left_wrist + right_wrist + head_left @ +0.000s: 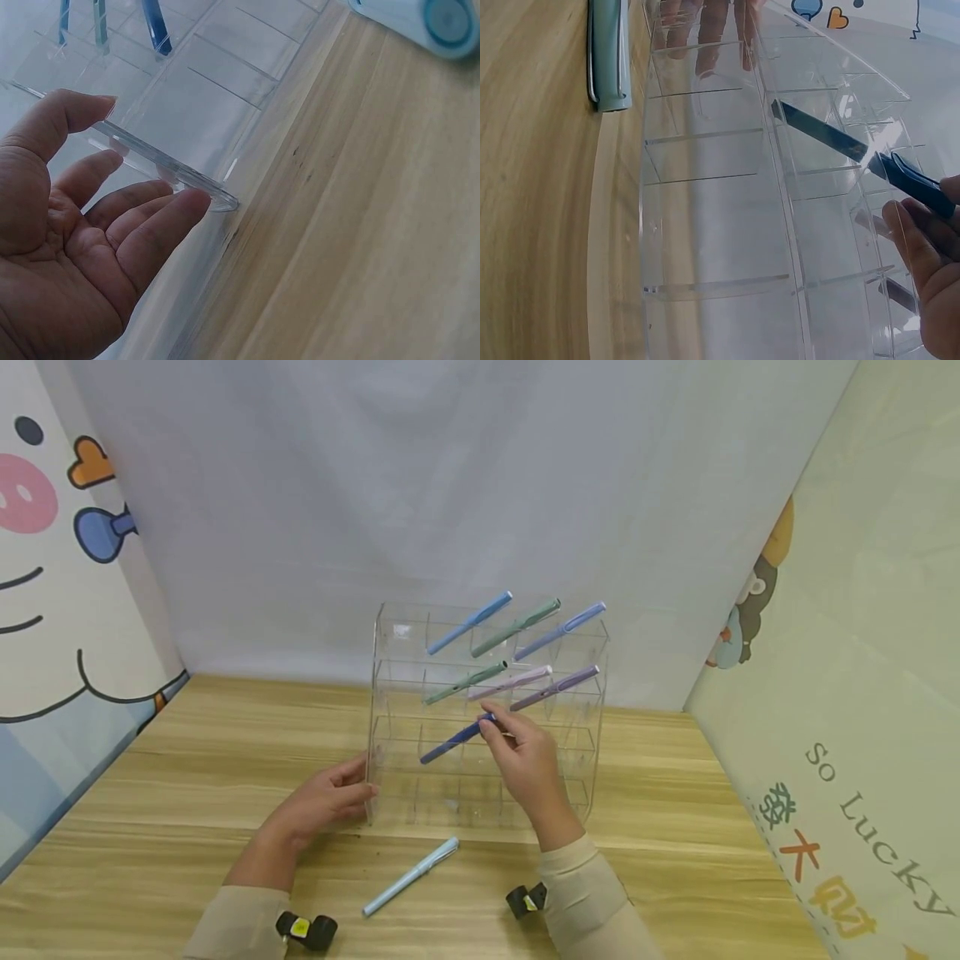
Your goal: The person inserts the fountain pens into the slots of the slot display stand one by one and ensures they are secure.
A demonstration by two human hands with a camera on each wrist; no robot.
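Observation:
A clear acrylic pen rack with stepped tiers of compartments stands on the table. My left hand holds the rack's left side panel, thumb at its edge and fingers along the outer face. My right hand pinches the upper end of a dark blue pen, which slants in a lower tier. Above it, a green pen, a pink pen and a purple pen lean in one tier. The top tier holds a blue pen, another green pen and a periwinkle pen.
A light blue pen lies on the wooden table in front of the rack, between the forearms. Behind the rack hangs a white cloth. Printed panels stand at left and right. Small black cameras sit on both wrists.

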